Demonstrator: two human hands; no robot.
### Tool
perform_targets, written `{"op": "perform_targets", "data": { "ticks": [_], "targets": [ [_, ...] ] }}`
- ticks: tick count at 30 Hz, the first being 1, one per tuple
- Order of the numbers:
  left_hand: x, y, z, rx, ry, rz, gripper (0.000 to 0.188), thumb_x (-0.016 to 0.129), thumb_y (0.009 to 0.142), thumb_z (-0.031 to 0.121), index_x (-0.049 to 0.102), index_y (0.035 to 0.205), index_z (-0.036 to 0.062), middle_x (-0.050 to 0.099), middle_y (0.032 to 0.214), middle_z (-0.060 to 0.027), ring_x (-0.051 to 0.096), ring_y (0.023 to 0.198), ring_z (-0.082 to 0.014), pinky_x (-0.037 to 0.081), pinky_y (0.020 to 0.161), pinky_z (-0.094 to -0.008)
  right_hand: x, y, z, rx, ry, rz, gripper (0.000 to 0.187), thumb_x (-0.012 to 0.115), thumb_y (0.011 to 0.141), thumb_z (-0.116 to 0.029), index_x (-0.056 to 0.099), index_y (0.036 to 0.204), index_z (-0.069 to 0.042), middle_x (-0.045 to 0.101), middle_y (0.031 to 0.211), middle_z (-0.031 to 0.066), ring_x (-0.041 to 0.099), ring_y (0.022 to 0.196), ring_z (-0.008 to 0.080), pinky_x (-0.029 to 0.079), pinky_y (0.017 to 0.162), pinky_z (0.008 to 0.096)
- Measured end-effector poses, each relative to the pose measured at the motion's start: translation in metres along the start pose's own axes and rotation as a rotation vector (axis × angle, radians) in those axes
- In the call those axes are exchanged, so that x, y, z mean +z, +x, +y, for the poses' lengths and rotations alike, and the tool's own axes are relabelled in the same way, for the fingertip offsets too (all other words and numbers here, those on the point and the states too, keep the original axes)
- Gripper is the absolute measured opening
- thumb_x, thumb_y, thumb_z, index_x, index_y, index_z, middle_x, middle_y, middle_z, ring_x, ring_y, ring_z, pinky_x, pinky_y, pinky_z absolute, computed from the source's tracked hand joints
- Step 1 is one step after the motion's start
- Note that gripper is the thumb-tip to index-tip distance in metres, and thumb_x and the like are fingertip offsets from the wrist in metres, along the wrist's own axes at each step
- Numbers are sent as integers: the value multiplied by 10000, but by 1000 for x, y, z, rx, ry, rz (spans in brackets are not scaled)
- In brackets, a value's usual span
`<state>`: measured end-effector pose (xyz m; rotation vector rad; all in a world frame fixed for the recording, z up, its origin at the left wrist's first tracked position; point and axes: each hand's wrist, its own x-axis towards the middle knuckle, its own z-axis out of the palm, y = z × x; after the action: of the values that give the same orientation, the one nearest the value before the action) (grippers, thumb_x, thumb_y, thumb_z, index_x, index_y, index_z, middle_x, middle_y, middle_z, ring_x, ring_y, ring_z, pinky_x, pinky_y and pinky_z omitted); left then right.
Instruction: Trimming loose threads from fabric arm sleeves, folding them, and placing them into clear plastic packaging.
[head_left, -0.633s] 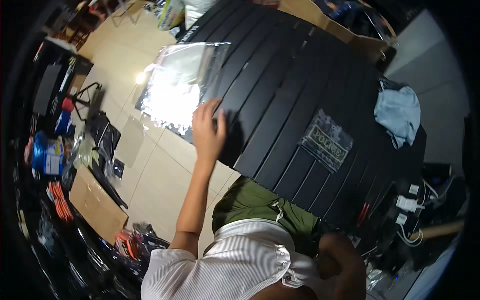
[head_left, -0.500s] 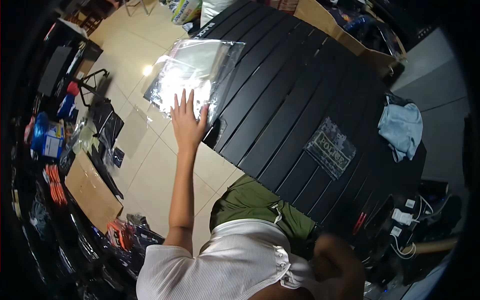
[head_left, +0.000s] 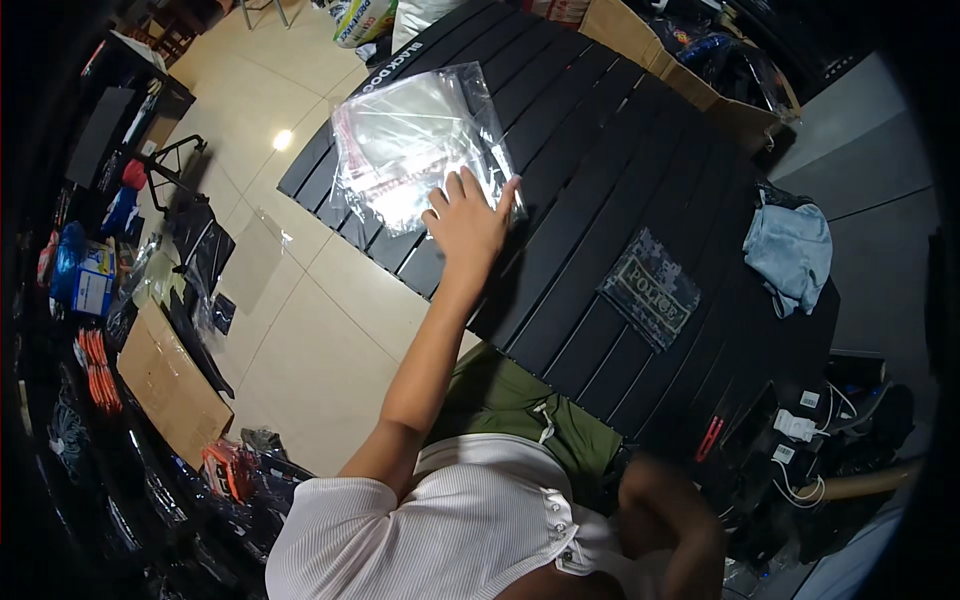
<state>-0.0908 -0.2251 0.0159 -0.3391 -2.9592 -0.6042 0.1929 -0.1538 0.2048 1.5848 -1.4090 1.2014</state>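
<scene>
A stack of clear, glossy plastic bags (head_left: 405, 135) lies on the black slatted table (head_left: 575, 215), near its far left corner. My left hand (head_left: 468, 222) rests on the near right edge of the stack, fingers spread and thumb apart. The hand is open and presses on the film without gripping it. My right arm (head_left: 675, 515) is bent at the lower right, close to my body, and its hand does not show. To the right on the table lies a flat camouflage-patterned cloth piece (head_left: 652, 292) with a lettered panel.
A crumpled light blue cloth (head_left: 790, 252) sits at the table's right. Nearer me are a thin red tool (head_left: 709, 438) and a white charger (head_left: 795, 426) with cables. An open cardboard box (head_left: 690, 75) stands beyond the table. Packed goods and a cardboard sheet (head_left: 172, 385) line the left.
My left hand has moved right, and the bags have slid with it from over the table's left edge further onto the slats. The right arm stays bent.
</scene>
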Motion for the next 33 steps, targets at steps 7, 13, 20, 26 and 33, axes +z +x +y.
{"op": "perform_targets", "data": {
  "ticks": [7,13,20,26,33],
  "targets": [
    [14,19,-61,213,-4,474,428,583,807,272,527,1153,26,514,1152,-214,469,1055,-370,380,891,-450,5,-14,-10,-119,-158,-178,311,435,902,-163,329,1192,-200,358,1210,18,375,1088,212,391,863,395],
    [-15,18,-63,232,-268,243,256,617,802,202,621,950,-6,607,1010,-152,584,868,-316,467,783,-338,2,-21,-26,-219,-234,-320,474,412,939,-241,238,1371,-148,269,1399,44,266,1236,232,289,991,399],
    [-14,8,-70,396,-159,217,324,613,797,205,580,1071,35,636,924,-127,609,803,-284,481,722,-332,-3,-42,45,153,751,339,200,575,743,-262,595,776,-67,587,687,94,585,608,233,468,521,321],
    [-69,-2,-34,-4,-1205,-347,258,553,836,69,592,1060,-52,661,903,-119,632,778,-140,476,670,-212,-11,-89,65,1094,-760,219,210,602,634,45,638,835,-8,635,845,105,594,871,259,471,755,343],
    [-94,-26,10,-10,-1499,-880,393,529,796,-35,464,1184,-47,632,911,-119,619,798,-138,505,715,-206,-14,-91,92,981,-1070,-241,310,606,692,-35,629,1000,-59,568,1136,64,498,1104,250,416,914,392]
  ]
}}
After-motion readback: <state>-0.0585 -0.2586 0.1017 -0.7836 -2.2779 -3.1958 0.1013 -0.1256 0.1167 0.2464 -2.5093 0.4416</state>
